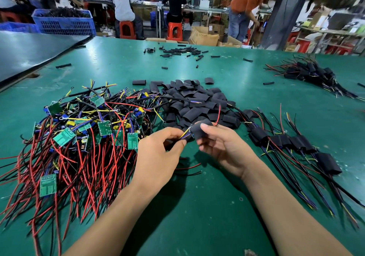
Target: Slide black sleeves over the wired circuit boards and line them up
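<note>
The left hand point(158, 153) pinches a thin bundle of yellow, blue and black wires point(184, 134) between thumb and forefinger, its fingers point(171, 132) curled round them. The right hand point(223, 147) grips a flat black sleeve of soft tubing point(199, 131), thumb on top and the other fingers beneath. The pinched wires run into the sleeve's left end, and a single red wire point(218, 117) curves up from its right end; any board inside is hidden.

Both hands hold this just above the green bench point(197, 206), right in front of a heap of loose black sleeves point(193, 101). To the left lies a tangled pile of bare green circuit boards with red and black wires point(79, 137). To the right, a row of sleeved boards point(292, 141) lies side by side, wires trailing toward the near edge.

Farther back on the right sits another heap of sleeved boards point(312, 72), and at the far middle a scatter of thin black tube pieces point(181, 51). Beyond the bench stand a blue plastic crate point(63, 23) and people seated on red stools point(174, 31).
</note>
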Available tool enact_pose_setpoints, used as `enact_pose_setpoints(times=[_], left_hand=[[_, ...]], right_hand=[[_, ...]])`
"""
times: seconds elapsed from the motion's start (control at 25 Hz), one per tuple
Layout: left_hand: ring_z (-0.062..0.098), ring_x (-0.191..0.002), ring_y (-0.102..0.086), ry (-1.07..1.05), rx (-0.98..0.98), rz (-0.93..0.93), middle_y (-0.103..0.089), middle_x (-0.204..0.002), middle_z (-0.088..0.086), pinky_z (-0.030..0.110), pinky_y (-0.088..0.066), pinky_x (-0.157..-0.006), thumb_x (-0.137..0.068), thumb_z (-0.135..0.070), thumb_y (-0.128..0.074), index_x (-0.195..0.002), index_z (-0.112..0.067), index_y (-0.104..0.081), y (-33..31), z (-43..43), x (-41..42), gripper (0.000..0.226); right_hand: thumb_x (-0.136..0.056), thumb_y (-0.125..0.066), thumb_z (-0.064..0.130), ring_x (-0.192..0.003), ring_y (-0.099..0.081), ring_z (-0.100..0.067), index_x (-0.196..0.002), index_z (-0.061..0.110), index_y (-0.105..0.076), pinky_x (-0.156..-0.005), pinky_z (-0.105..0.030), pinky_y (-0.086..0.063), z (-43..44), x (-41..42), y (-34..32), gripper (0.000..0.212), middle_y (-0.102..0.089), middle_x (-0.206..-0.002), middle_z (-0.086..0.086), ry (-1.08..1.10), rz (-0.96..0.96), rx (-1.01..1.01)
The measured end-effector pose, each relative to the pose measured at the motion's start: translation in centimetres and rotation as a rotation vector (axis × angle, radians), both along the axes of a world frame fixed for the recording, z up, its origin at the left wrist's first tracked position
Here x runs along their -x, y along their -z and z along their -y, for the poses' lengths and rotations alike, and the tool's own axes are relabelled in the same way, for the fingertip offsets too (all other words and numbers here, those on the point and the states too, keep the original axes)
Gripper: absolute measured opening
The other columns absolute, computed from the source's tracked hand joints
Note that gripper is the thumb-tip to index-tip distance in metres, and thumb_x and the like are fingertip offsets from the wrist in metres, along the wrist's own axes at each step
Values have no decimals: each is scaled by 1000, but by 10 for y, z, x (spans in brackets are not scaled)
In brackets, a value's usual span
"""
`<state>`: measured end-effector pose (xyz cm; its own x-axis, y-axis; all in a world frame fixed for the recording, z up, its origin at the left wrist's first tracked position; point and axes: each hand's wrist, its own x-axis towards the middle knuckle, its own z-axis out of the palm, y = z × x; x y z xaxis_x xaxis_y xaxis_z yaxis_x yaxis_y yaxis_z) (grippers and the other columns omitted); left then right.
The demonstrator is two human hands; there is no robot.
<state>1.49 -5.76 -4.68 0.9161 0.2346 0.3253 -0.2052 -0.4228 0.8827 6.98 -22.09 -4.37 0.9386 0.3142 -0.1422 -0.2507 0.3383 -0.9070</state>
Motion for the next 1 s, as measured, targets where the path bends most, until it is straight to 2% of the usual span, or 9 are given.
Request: enact_pose_setpoints(times=[0.16, 0.32, 0.44, 0.48, 0.56, 0.72, 0.88, 1.0], left_hand=[[-1, -66, -66, -16, 49, 11, -69, -71, -24, 12, -49, -68, -87, -18, -73, -83, -37, -69, -1, 1, 1, 20], [1, -54, -59, -18, 74, 7, -65, -59, -22, 8, -42, -57, -90, -20, -71, -80, -38, -68, -1, 2, 1, 21], [7, -49, -58, 33, 221, -30, -69, -64, -11, 10, -43, -52, -91, -19, -69, -83, -31, -73, -1, 1, -1, 15], [10, -50, -59, 60, 295, -46, -71, -70, -5, 13, -44, -51, -92, -20, -68, -87, -28, -74, -2, 0, -2, 11], [17, -52, -62, 95, 418, -64, -73, -80, 2, 18, -45, -50, -94, -25, -65, -97, -25, -72, -2, 0, -3, 7], [23, -53, -63, 70, 644, -119, -71, -82, 3, 23, -47, -49, -94, -29, -65, -112, -22, -59, -1, 0, -7, 20], [22, -53, -62, 79, 569, -168, -70, -75, 2, 25, -45, -50, -95, -23, -65, -105, -16, -64, 4, 0, -8, 13], [20, -52, -61, 107, 449, -175, -71, -76, 2, 21, -46, -50, -94, -19, -64, -96, -17, -69, 6, 1, -6, 5]], right_hand=[[-72, -69, 12, -62, -65, -19, -76, 4, -76, -61, -26, -58, 5, -2, -6, 11, -70, -74, -11, 102, -109, -230], [-76, -70, 21, -54, -53, -13, -83, 12, -74, -50, -23, -49, 6, 0, -9, 12, -61, -71, -4, 38, -99, -142], [-79, -70, 30, -46, -39, -10, -73, 20, -61, -42, -21, -36, 6, 1, -12, 15, -49, -64, 1, 37, -97, -118], [-79, -70, 30, -45, -40, -10, -69, 20, -62, -41, -21, -37, 6, 0, -13, 16, -50, -64, 0, 83, -99, -167], [-78, -70, 28, -48, -50, -12, -75, 15, -64, -44, -22, -45, 8, -2, -16, 14, -60, -66, -2, 209, -120, -308], [-93, -63, 22, -53, -63, -11, -88, 7, -68, -49, -20, -53, 18, -4, -16, 17, -76, -83, -5, 436, -212, -556], [-98, -54, 19, -56, -68, -15, -95, 3, -67, -49, -21, -53, 28, -5, -17, 21, -77, -93, -11, 585, -246, -777], [-102, -45, 29, -53, -67, -17, -95, 5, -63, -47, -19, -50, 37, -8, -15, 31, -76, -90, -13, 692, -270, -876]])
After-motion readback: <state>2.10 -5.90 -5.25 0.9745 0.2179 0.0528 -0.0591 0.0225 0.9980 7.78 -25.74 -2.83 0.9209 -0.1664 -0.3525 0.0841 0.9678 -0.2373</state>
